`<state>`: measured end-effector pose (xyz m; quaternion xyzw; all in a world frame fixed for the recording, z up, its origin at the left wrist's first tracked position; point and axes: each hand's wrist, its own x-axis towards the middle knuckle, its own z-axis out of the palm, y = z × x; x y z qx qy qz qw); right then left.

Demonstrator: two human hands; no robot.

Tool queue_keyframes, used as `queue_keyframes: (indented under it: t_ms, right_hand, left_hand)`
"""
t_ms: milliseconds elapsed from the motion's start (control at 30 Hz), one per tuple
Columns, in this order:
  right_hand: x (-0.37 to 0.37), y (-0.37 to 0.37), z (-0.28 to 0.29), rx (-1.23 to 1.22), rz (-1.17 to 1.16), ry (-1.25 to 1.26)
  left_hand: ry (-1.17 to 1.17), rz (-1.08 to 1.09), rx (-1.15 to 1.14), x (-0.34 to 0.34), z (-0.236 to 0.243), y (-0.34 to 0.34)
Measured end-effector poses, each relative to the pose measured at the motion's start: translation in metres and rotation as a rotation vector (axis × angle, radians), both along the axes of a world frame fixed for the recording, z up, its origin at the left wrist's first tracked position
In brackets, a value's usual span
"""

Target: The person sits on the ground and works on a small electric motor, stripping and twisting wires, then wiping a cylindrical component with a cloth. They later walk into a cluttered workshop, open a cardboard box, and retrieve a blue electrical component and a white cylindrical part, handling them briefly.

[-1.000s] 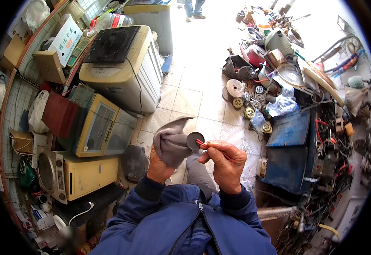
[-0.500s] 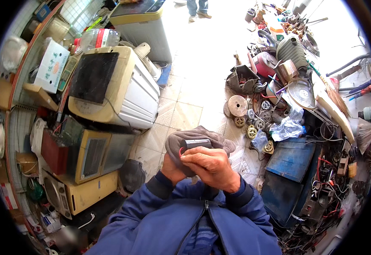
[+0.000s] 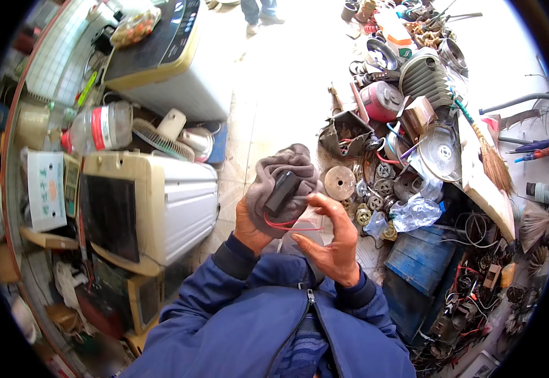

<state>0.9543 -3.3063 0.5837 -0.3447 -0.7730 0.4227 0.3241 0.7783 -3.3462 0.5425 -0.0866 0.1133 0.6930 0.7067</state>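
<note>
My left hand (image 3: 250, 225) is closed around the underside of a bunched grey-brown cloth (image 3: 272, 170), with much of its palm hidden by the folds. On top of that cloth rests a black oblong block (image 3: 282, 194), tilted, with thin red wires (image 3: 294, 228) coming from its lower end. Just right of the cloth is my right hand (image 3: 342, 246), its thumb and fingers spread apart. The wires stretch toward the gap between thumb and forefinger, but nothing appears gripped there.
Left of me stand an old boxy monitor (image 3: 180, 205), a washing machine (image 3: 199, 75), a plastic bottle (image 3: 112, 126) and a fan (image 3: 163, 140). Scrap metal, a spool (image 3: 339, 183), a broom (image 3: 493, 162), a blue box (image 3: 422, 249) and tangled wires crowd the right. Another person's legs (image 3: 259, 11) show far ahead.
My right hand has let go of the black block and drawn back to the right, fingers opening. The block now lies tilted on the cloth, its red wires exposed. The view has shifted.
</note>
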Motion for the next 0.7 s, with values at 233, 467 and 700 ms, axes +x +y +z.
queue_keyframes:
  t_ms: [233, 467, 700]
  right_hand:
    - [-0.066, 0.118, -0.043, -0.768, -0.1, 0.435]
    - [-0.097, 0.287, -0.041, -0.596, -0.144, 0.081]
    - [-0.115, 0.436, -0.03, -0.018, -0.276, -0.123]
  left_hand:
    - [0.013, -0.064, -0.061, -0.024, -0.013, 0.158]
    - [0.254, 0.019, -0.035, -0.046, -0.028, 0.325]
    - [0.154, -0.003, -0.093, -0.084, -0.009, 0.481]
